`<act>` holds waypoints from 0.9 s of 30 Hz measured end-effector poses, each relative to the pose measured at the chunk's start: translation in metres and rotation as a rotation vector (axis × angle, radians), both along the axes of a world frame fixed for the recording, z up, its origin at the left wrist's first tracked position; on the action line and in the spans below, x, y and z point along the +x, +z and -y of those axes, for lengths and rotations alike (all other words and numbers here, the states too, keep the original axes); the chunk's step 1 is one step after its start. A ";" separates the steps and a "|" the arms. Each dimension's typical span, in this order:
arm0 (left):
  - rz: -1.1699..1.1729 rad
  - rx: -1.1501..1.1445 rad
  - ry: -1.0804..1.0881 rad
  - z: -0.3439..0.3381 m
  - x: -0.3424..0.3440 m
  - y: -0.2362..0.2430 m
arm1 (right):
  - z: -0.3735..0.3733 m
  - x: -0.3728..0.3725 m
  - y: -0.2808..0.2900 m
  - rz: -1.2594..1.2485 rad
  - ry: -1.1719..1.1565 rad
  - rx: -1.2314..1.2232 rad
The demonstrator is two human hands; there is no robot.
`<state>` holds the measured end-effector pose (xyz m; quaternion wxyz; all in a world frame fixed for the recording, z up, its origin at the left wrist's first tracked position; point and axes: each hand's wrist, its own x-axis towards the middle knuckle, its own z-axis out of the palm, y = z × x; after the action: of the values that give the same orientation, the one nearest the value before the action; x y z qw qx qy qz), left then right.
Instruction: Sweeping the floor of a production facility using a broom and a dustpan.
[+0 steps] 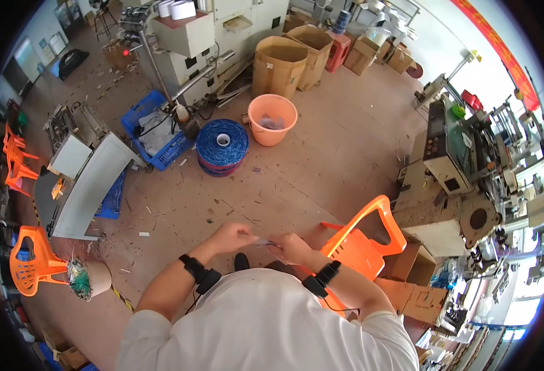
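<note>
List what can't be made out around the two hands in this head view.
- Small pale thing pinched between the left hand and right hand: too small and blurred to identify.
- Orange plastic chair: its seat is partly hidden by the right forearm.
- Contents of the round salmon plastic bucket: too small to tell.
- The person's legs: hidden by the white shirt.
</note>
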<state>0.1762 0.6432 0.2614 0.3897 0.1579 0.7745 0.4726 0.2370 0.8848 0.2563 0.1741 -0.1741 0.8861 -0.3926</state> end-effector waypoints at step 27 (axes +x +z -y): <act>-0.050 -0.714 0.896 0.089 -0.150 -0.101 | -0.175 -0.522 -0.208 0.748 -0.613 -0.322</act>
<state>0.0267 0.5541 0.1608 0.1622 -0.3162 0.8864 0.2968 -0.2851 1.0597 0.0488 0.3273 0.2220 0.7016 -0.5928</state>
